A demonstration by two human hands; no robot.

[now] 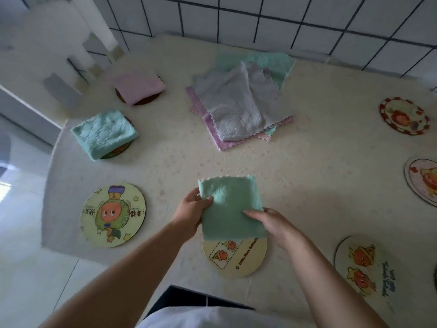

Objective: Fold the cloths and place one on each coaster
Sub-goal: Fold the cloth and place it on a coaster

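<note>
Cloth (230, 207), green and folded to a narrow oblong, hangs between both hands over the near coaster (236, 259), its lower edge covering the coaster's far part; the left hand (192, 213) pinches the upper left side, thumb on top, and the right hand (269, 221) is closed on the lower right edge. It looks light, soft and fleecy, so it should droop wherever unsupported and the layers may slide apart if gripped by one ply only; best held through all layers at opposite edges, as now. Two cloths already sit folded on coasters at the left, a blue one (105, 133) and a pink one (139, 86); an unfolded pile (238, 105) lies mid-table; several coasters are bare, one (113, 215) just left of the hands.
</note>
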